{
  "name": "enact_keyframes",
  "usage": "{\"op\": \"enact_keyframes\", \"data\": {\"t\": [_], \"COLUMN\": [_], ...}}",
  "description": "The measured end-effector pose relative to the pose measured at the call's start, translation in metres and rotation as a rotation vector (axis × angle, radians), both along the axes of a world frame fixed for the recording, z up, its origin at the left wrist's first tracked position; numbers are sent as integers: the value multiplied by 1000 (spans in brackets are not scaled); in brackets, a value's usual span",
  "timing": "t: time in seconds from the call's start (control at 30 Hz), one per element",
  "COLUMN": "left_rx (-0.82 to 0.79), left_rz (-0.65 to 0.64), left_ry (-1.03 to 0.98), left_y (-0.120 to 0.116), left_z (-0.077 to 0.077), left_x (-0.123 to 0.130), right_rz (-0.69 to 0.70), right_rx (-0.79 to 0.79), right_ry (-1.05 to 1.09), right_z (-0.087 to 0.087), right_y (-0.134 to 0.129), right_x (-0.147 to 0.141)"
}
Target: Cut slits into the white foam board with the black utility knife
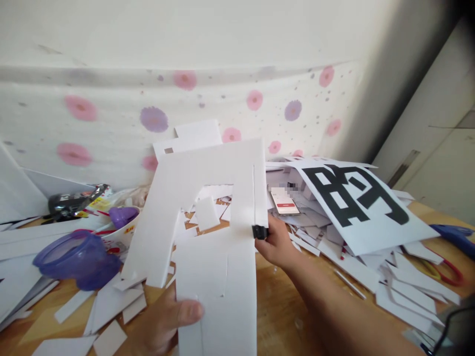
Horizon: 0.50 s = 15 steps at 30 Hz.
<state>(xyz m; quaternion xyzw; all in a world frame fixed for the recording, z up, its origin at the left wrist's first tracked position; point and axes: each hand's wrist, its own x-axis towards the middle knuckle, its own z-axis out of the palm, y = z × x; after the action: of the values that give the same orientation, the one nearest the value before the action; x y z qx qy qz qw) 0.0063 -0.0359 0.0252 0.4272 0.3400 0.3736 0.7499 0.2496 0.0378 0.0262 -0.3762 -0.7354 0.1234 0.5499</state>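
Note:
A large white foam board [208, 163] with a cut-out opening stands tilted up in front of me. My left hand [174, 316] is closed on its lower left part, thumb lying on the face. At the board's right edge, my right hand [274, 242] is closed round what looks like a utility knife [260, 231]; only its black end shows, and the blade cannot be made out. A thin straight slit runs down the board to that black end. Other short slits mark the lower part. Through the opening, a loose white scrap [208, 213] shows.
White offcuts [115, 301] litter the wooden table [274, 301]. On the right lie a printed sheet [334, 198] with a black character, a phone [285, 201], and scissors [451, 271] with red and yellow handles. A purple translucent container [74, 257] stands left. A flowered sheet [208, 94] covers the wall.

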Motion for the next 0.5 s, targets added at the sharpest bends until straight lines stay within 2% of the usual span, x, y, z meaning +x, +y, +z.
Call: {"op": "enact_keyframes", "data": {"t": [0.27, 0.5], "left_rx": [-3, -14], "left_rz": [-42, -91], "left_ry": [28, 29], "left_y": [-4, -8], "left_z": [-12, -7], "left_x": [-6, 2], "right_rz": [-64, -124], "right_rx": [41, 73], "right_ry": [57, 119], "right_z": [0, -4], "right_y": [1, 4], "right_x": [-2, -2]}}
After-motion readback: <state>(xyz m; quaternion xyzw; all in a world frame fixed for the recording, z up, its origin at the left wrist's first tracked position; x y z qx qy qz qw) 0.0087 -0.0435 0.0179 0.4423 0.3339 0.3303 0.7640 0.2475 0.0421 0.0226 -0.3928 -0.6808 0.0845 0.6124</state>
